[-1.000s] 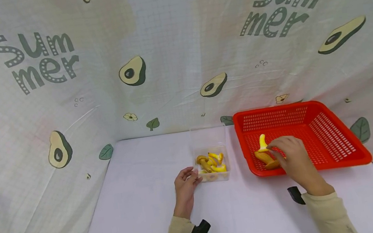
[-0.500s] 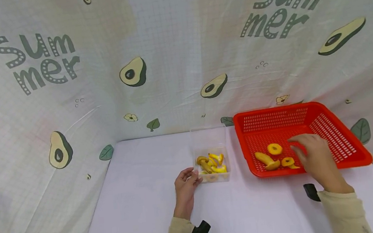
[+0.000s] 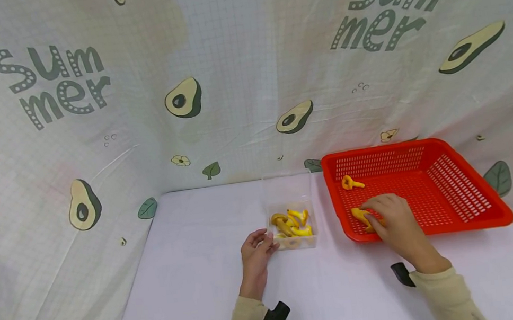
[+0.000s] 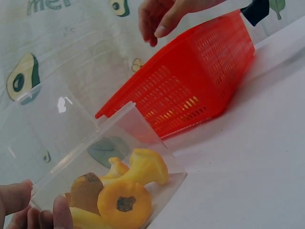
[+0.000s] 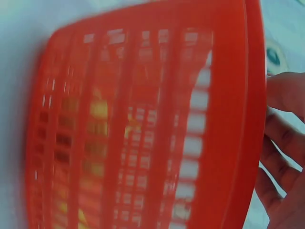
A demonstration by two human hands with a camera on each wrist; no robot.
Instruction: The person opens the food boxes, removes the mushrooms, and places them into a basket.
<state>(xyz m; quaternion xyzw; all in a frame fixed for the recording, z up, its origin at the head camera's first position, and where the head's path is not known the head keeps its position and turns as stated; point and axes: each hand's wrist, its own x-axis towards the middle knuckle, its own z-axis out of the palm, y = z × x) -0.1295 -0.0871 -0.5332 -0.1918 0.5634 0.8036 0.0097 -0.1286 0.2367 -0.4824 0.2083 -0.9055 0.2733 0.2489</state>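
My left hand (image 3: 255, 260) holds the near left edge of a clear plastic box (image 3: 291, 243), its thumb and fingers pinching the wall. Several yellow and brownish mushrooms (image 3: 301, 232) lie in the box; one mushroom (image 4: 125, 204) shows a round end with a dark centre. My right hand (image 3: 396, 225) hovers over the front left of a red basket (image 3: 476, 213), fingers loosely bent, nothing seen between them. Just beside its fingertips lies a yellow mushroom (image 3: 360, 214), partly hidden by the hand. A small mushroom (image 3: 352, 183) rests near the basket's back left corner.
The box's clear lid (image 3: 286, 187) stands raised behind it. The basket's perforated left wall (image 4: 162, 95) rises close to the box's right. A white cloth-covered table (image 3: 191, 253) extends to the left, and a printed curtain (image 3: 230, 67) hangs behind.
My right hand held a yellow mushroom, then moved right without it, and has now come back left. A small mushroom now lies near the basket's back left corner. My left hand stays put.
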